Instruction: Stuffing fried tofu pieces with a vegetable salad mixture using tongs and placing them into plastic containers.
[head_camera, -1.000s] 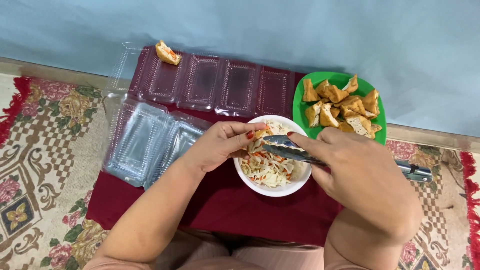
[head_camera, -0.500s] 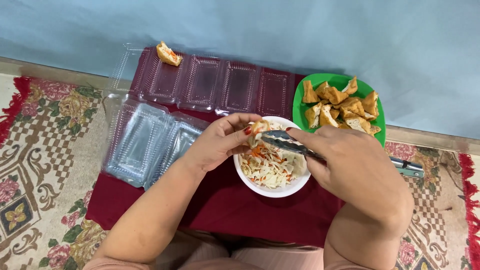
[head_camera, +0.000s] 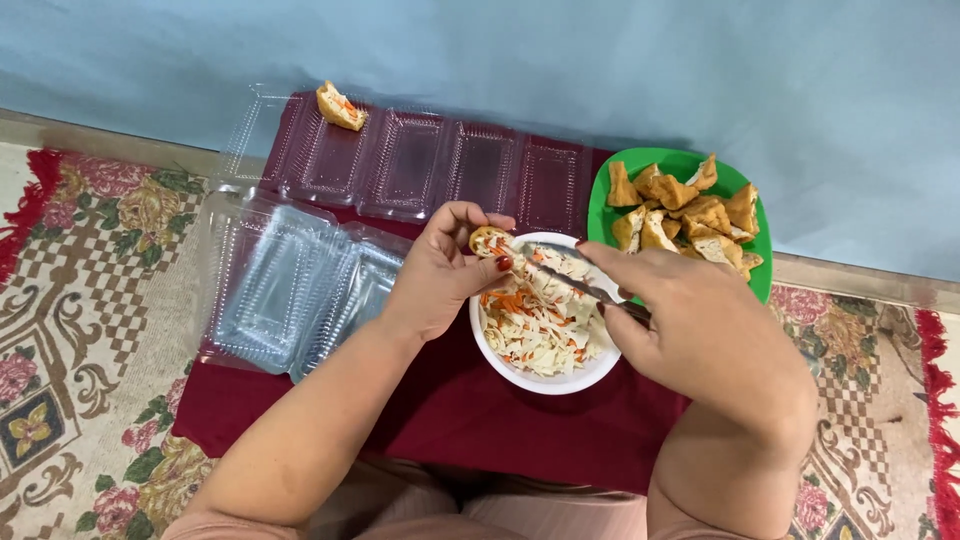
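Note:
My left hand (head_camera: 437, 272) holds a piece of fried tofu (head_camera: 489, 240) over the rim of a white bowl (head_camera: 541, 380) of shredded cabbage and carrot (head_camera: 535, 322). My right hand (head_camera: 700, 335) grips metal tongs (head_camera: 570, 272), their tips pressing shredded vegetables into the opening of the tofu piece. A green plate (head_camera: 605, 205) piled with several fried tofu pieces (head_camera: 690, 210) stands just behind the bowl on the right.
A dark red cloth (head_camera: 450, 410) covers the low surface. A row of open clear plastic containers (head_camera: 440, 165) lies at the back, one holding a filled tofu piece (head_camera: 340, 105). A stack of clear containers (head_camera: 290, 290) sits left. A patterned rug (head_camera: 80, 330) surrounds it.
My left hand has raised the tofu piece slightly above the bowl's rim, and the tongs have brought shredded vegetables up to it.

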